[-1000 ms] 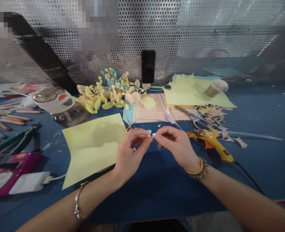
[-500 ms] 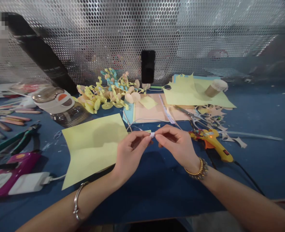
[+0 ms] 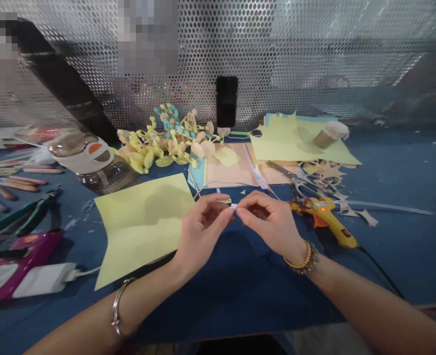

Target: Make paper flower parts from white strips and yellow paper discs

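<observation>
The left hand (image 3: 201, 229) and right hand (image 3: 272, 222) meet above the blue tabletop (image 3: 236, 296), fingers nearly closed, pinching a tiny white paper strip (image 3: 233, 207) between their fingertips. A yellow paper sheet (image 3: 140, 229) lies just left, a yellow glue gun (image 3: 325, 222) just right. Scissors (image 3: 299, 178) and yellow paper flowers (image 3: 155, 148) lie farther off.

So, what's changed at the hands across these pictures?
Very little. The left hand has lifted slightly, its fingertips still at the small white paper piece, though its grip is hard to tell. The right hand stays pinching that piece. The yellow sheet and glue gun stayed as they were.
</observation>
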Motion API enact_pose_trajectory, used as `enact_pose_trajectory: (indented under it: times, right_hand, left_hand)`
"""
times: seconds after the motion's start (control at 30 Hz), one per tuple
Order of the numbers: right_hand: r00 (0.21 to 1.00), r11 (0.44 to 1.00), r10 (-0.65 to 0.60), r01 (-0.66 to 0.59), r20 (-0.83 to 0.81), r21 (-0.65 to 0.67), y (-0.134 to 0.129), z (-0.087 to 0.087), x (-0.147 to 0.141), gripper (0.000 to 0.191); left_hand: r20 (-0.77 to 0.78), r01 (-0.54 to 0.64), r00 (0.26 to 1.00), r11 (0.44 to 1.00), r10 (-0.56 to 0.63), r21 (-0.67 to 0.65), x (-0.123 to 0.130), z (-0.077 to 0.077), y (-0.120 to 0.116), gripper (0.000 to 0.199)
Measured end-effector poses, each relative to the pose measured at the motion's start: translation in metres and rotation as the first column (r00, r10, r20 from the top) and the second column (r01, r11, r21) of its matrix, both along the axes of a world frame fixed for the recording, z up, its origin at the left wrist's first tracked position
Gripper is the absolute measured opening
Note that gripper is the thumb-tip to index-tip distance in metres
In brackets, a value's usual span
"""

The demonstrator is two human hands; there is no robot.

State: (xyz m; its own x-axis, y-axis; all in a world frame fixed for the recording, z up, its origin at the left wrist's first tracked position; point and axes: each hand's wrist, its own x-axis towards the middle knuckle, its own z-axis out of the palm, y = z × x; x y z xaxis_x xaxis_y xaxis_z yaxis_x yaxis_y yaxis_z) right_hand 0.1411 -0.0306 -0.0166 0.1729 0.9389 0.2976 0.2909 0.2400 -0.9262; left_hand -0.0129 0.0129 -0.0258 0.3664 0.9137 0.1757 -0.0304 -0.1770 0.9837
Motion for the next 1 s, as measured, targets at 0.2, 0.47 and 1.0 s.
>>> enact_pose_trajectory:
  times: [0.2, 0.47, 1.0]
  right_hand:
    - [1.0, 0.999, 0.013, -0.013, 0.001, -0.05, 0.0006, 0.0022, -0.0004, 0.006]
    - [0.994, 0.986, 0.03, -0.048, -0.108, -0.163, 0.0046, 0.0016, 0.0057, 0.004]
    - [0.986, 0.963, 0.079, -0.114, -0.147, -0.243, 0.0047, 0.0014, 0.0059, 0.006]
  left_hand:
    - [-0.104, 0.042, 0.994, 0.998, -0.036, 0.053, 0.0001, 0.0049, -0.0012, 0.014]
    - [-0.103, 0.041, 0.993, 0.996, -0.049, -0.074, 0.0008, 0.0071, 0.0011, 0.017]
    - [-0.171, 0.042, 0.983, 0.993, -0.061, -0.114, 0.0006, 0.0091, 0.004, 0.017]
